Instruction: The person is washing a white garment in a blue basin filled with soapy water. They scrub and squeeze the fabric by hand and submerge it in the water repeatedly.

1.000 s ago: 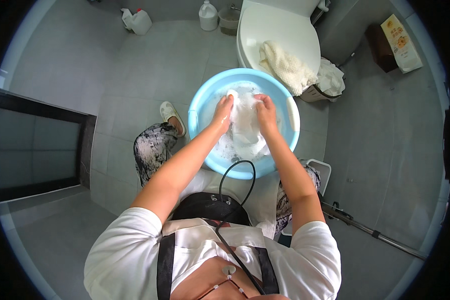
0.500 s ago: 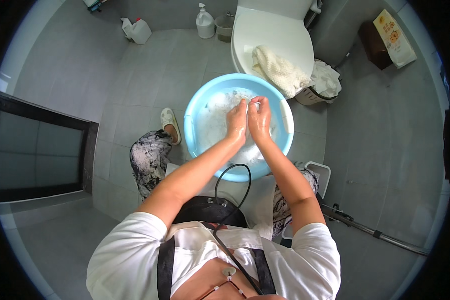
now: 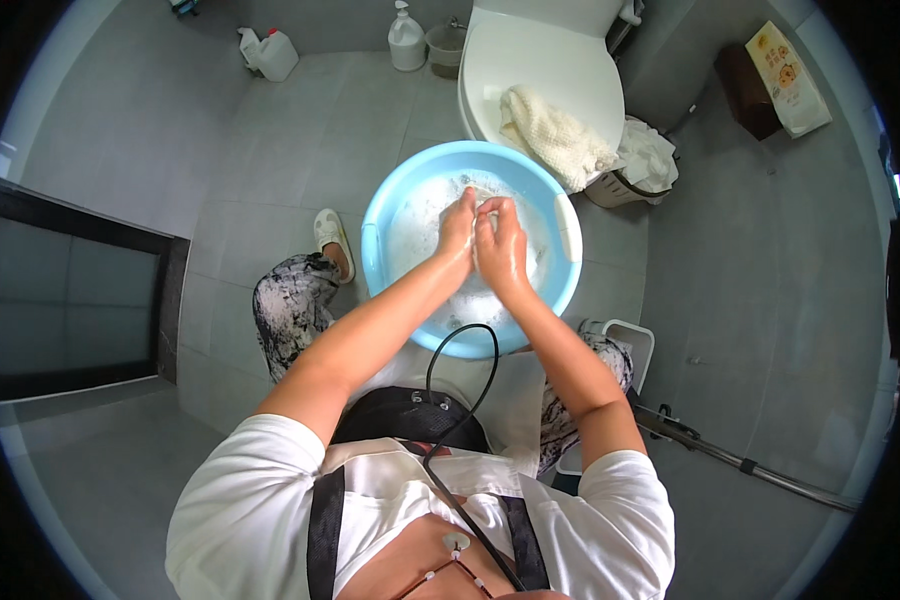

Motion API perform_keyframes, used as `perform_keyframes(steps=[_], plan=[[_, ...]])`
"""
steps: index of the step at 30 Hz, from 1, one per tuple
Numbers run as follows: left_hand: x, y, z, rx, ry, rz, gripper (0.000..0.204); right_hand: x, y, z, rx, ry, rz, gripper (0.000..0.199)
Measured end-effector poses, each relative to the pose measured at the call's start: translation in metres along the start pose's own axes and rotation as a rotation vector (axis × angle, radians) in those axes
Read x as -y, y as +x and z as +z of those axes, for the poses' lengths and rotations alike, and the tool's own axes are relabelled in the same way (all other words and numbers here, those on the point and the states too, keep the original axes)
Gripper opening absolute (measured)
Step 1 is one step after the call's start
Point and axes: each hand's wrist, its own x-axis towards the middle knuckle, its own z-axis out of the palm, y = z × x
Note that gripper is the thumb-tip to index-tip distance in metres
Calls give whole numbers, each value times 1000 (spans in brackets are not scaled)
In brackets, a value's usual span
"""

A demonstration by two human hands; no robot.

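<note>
Logged from my remote post: both hands (image 3: 501, 246) are side by side over the basin (image 3: 395, 180), which stands before the person. Beyond it, slightly right, I note the toilet (image 3: 555, 55), towel (image 3: 553, 128) on its lid; bin (image 3: 610, 192) to the right. Left of the toilet: bucket (image 3: 445, 52), pump bottle (image 3: 406, 46), then jug (image 3: 277, 57) farthest left. Slipper (image 3: 328, 229) left of the basin.

on my feed, left hand (image 3: 457, 229) and right hand (image 3: 502, 246) have come together, fingers (image 3: 504, 212) hiding the cloth once spread between them.
</note>
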Motion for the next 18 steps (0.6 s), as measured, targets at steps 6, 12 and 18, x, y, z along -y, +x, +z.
perform_keyframes(steps=[6,12,18], plan=[[-2,-24,7,54,231,86,35,-49,23,-15,-71,134,189,15],[-30,5,-40,10,329,319,30,-44,18,-44,29,952,506,41],[-11,-22,-24,153,622,382,35,-39,11,-29,158,779,415,55]])
